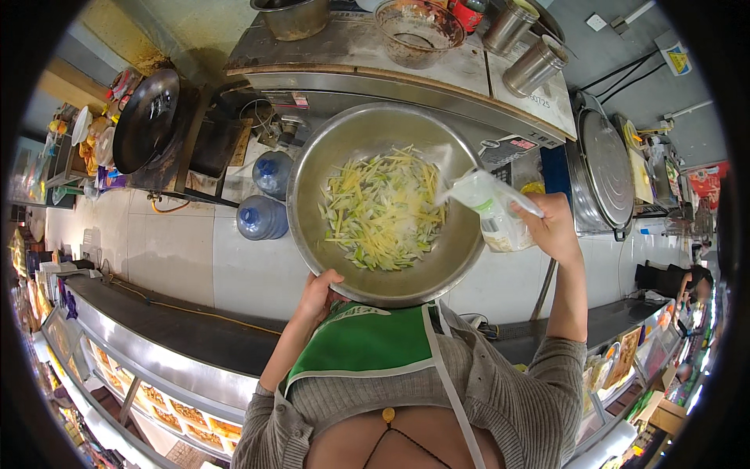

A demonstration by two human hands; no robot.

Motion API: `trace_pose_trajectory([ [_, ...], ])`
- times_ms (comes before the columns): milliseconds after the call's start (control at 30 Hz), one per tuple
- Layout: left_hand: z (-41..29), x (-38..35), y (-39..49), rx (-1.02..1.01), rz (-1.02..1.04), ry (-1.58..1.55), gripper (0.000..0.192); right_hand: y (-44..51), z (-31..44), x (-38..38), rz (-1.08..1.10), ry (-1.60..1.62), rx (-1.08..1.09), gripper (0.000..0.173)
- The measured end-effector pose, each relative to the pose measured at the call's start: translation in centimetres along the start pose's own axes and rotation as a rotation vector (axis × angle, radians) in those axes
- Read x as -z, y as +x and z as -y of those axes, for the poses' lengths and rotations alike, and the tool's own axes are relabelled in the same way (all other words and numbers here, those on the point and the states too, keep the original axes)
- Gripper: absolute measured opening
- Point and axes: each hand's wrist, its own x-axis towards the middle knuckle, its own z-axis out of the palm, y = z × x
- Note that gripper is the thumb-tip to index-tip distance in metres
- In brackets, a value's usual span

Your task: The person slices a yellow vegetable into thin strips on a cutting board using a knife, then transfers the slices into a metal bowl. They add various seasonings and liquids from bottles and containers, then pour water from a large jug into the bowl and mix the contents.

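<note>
A large metal basin [457, 258] sits before me, close against my green apron [375, 346]. In it lies a heap of thin yellow and green vegetable strips [381, 211], with white granules or powder scattered over the heap. My left hand [319, 293] grips the basin's near-left rim, thumb on top and fingers hidden beneath. Over the basin's right side, my right hand [548, 225] holds a white plastic bag [498, 217] tilted towards the strips. The bag's mouth looks blurred, and it bears writing.
Two blue water jugs [262, 218] stand left of the basin. A black wok [146, 123] leans by a stove. On the counter [345, 55] beyond are a stained bowl [419, 35] and metal canisters [536, 64]. A large lidded pot [606, 164] stands right. Far right, a person [682, 284] bends.
</note>
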Motion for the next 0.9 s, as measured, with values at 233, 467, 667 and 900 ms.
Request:
trace_pose_trajectory([
  [233, 0.4, 0.3, 0.2, 0.025, 0.008, -0.057, 0.042, -1.9, -2.3, 0.2, -0.169, -0.059, 0.201, 0.019],
  [467, 0.8, 0.3, -0.1, 0.010, 0.032, -0.105, 0.042, -3.5, -6.1, -5.4, -0.974, 0.237, 0.229, 0.043],
  [667, 1.4, 1.0, -0.3, -0.005, 0.035, -0.131, 0.043, 2.5, -9.9, 1.3, -1.459, 0.512, 0.014, 0.046],
  [900, 2.7, 2.7, -0.1, 0.025, -0.059, -0.198, 0.039, 14.1, -21.5, 8.7, -1.239, 0.462, -0.087, 0.046],
])
